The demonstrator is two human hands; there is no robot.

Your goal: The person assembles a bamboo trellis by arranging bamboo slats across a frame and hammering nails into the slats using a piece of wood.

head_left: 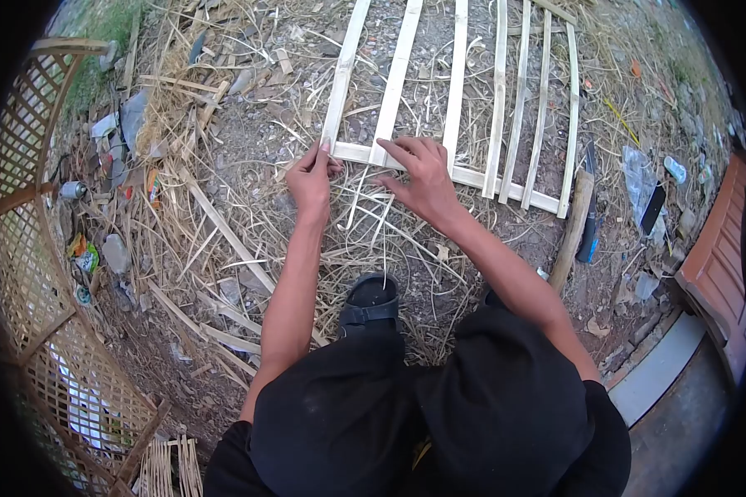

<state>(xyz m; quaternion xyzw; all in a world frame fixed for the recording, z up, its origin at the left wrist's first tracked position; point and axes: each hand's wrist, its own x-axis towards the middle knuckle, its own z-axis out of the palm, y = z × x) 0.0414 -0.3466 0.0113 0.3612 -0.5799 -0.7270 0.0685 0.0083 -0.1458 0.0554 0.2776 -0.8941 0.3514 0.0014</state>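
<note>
A flat frame of pale wooden or bamboo slats lies on the ground, its long slats (395, 74) running away from me across a near cross strip (468, 176). At its left near corner, my left hand (309, 180) is closed, thumb and fingers pinching the end of the leftmost slat (344, 74). My right hand (425, 178) has its thumb and index finger spread apart, with the index fingertip at the near end of the second slat. Thin pale strips (358, 199) hang or lie below the cross strip between my hands; where they are fastened is unclear.
Shavings and loose strips (224, 224) litter the soil. A woven lattice panel (33, 157) stands at left. On the right lie a long blade with a dark blue handle (588, 238), a thick stick (570, 236) and plastic scraps (638, 178). A reddish-brown panel (719, 257) is beyond.
</note>
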